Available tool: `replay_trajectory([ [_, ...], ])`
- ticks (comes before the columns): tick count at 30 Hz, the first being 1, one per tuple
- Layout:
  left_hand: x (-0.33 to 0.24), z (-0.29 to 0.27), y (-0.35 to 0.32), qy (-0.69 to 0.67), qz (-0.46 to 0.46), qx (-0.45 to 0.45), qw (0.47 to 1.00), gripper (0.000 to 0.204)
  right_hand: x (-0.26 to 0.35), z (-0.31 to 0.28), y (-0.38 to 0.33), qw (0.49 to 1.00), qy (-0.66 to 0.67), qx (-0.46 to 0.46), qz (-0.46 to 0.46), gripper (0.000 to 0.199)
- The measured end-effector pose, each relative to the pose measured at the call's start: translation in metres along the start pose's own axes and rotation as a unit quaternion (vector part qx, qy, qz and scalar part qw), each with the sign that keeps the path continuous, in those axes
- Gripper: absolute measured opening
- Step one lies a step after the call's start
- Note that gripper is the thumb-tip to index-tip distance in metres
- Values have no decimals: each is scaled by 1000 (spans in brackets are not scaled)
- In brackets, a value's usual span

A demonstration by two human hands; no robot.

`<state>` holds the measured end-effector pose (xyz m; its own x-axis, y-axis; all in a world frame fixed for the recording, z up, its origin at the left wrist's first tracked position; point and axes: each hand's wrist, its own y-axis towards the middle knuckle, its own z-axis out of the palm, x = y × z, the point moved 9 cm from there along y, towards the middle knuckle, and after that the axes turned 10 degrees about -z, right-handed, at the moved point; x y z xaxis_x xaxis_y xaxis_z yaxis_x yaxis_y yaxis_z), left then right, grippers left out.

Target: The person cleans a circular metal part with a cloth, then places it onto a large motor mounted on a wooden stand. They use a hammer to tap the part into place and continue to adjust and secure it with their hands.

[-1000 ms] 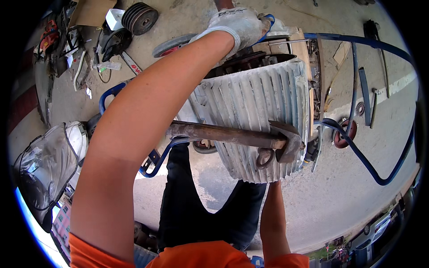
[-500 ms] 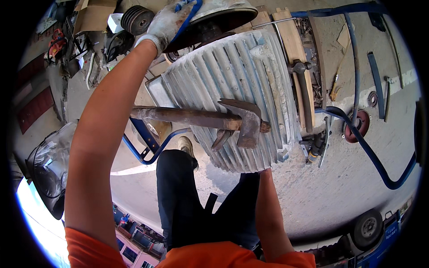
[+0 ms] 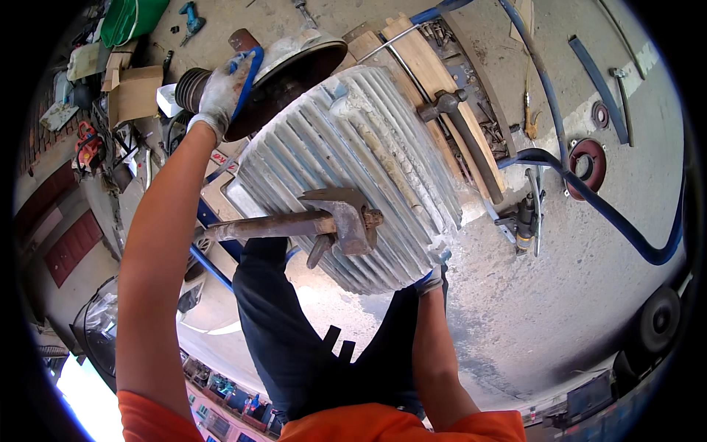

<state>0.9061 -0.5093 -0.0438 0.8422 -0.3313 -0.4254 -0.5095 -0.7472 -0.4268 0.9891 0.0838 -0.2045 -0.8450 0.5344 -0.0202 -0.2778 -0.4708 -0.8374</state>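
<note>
Left hand (image 3: 221, 88), in a white and blue glove, is up at the far end of the big ribbed motor (image 3: 353, 169), its fingers curled over the rim of the dark round end cover (image 3: 294, 74) and gripping it. Right hand (image 3: 434, 276) is down at the near end of the motor, gloved too, pressed against the lower edge of the ribbed housing; most of that hand is tucked under the casing, so I cannot tell whether its fingers are closed or spread. The motor lies on its side on the concrete floor (image 3: 560, 317), tilted across the view, right in front of the person's dark trousers. A rusty claw hammer (image 3: 331, 221) rests across the ribs near the near end, head toward the middle of the housing, handle reaching off to the left, neither hand on it. A second hammer (image 3: 460, 132) lies just beside the motor on wooden planks (image 3: 420, 66) at its far right side. A blue hose (image 3: 589, 199) curves over the floor to the right, with a red ring (image 3: 589, 162) just behind it. Far left, a cardboard box (image 3: 136, 92) and scattered tools sit well apart from the motor.
</note>
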Motion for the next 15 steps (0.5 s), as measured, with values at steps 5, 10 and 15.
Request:
replay_trajectory([
  [5, -25, 31, -14, -290, -132, 148, 936, 37, 1, -3, 12, 996, 34, -23, -84, 52],
  [10, 2, -39, 75, -132, -196, 57, 970, 55, 0, 13, -1, 992, -8, -28, -123, 51],
  [15, 9, 28, 94, -174, -300, 180, 921, 51, 1, 5, -11, 986, -7, -44, -162, 51],
])
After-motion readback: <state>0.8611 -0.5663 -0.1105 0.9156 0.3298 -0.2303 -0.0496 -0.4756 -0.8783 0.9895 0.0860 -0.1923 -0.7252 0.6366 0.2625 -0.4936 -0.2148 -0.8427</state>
